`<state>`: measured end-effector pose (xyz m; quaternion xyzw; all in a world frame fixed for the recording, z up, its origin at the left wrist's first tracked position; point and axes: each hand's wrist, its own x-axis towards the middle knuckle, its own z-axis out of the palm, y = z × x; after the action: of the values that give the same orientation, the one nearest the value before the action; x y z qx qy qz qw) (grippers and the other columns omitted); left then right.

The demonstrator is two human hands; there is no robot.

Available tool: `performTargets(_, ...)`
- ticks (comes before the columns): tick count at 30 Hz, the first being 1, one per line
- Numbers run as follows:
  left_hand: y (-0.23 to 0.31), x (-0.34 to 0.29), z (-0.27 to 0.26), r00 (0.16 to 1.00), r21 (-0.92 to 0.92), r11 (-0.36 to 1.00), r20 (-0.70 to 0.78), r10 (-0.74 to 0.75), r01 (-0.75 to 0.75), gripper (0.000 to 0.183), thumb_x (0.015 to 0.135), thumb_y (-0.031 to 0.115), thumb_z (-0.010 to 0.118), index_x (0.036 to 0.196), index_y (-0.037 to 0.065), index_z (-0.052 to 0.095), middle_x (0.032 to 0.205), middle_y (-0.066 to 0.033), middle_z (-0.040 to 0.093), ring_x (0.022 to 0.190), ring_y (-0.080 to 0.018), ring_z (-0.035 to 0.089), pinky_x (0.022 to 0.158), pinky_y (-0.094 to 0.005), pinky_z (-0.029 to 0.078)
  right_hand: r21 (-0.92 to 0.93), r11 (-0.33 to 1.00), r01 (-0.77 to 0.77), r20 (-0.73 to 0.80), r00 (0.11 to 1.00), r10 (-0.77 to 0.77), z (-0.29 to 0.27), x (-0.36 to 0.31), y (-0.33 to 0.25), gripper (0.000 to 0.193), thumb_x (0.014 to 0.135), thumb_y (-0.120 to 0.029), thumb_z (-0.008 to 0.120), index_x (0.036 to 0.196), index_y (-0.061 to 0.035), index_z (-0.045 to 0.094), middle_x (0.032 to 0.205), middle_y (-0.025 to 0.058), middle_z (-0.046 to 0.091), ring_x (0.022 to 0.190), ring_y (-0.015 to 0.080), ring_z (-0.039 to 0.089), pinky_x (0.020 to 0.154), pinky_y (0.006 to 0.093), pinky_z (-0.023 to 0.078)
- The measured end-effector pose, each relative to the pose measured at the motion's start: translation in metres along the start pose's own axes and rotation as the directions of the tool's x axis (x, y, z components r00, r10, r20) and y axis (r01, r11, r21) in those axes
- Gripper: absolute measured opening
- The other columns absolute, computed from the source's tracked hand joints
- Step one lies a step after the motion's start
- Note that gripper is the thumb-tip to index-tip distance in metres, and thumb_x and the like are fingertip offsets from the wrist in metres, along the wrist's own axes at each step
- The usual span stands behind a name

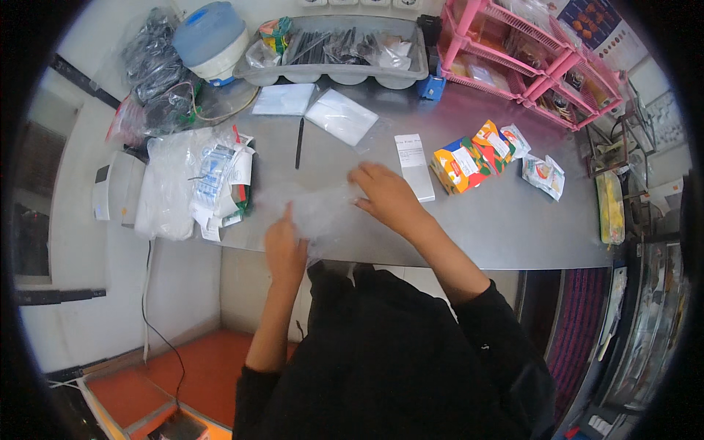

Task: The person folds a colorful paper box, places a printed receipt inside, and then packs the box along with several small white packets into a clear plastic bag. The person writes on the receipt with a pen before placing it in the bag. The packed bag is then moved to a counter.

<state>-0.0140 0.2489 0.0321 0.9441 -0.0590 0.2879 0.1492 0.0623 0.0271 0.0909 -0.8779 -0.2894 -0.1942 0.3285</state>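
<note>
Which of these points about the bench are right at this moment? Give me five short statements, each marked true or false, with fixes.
1. Clear plastic film lies between the left hand and the right hand. True.
2. The thin black stick is in the right hand. False: that stick lies on the steel table, beyond the hands.
3. The slim white box lies left of the multicoloured cartons. True.
4. The pink tiered rack stands at the back left. False: it stands at the back right.
5. The grey tray at the back is empty. False: it holds dark sticks and plastic wrapping.
</note>
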Motion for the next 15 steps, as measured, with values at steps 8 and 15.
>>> performTargets(8, 0.038, 0.004, 0.006, 0.903, -0.742, 0.540, 0.422, -0.084, 0.397, 0.027, 0.079, 0.004, 0.051, 0.104, -0.004, 0.059, 0.096, -0.0117, 0.063, 0.086, -0.0195, 0.059, 0.078, -0.0322, 0.046, 0.180, 0.980, -0.090, 0.259, 0.965, 0.041, 0.049, -0.025, -0.019, 0.018, 0.076, -0.014, 0.055, 0.088, -0.0004, 0.059, 0.101, 0.0189, 0.059, 0.095, 0.0328, 0.056, 0.082, 0.0414, 0.045)
performTargets(15, 0.022, 0.024, -0.012, 0.810, -0.714, 0.460, 0.259, -0.526, 0.528, 0.029, 0.080, 0.002, 0.047, 0.105, -0.007, 0.058, 0.099, -0.0142, 0.062, 0.093, -0.0196, 0.058, 0.084, -0.0288, 0.043, 0.216, 0.975, -0.044, 0.097, 0.995, 0.023, 0.004, -0.025, -0.039, 0.010, 0.072, -0.012, 0.062, 0.075, -0.0026, 0.060, 0.081, 0.0134, 0.062, 0.079, 0.0311, 0.060, 0.070, 0.0392, 0.049)
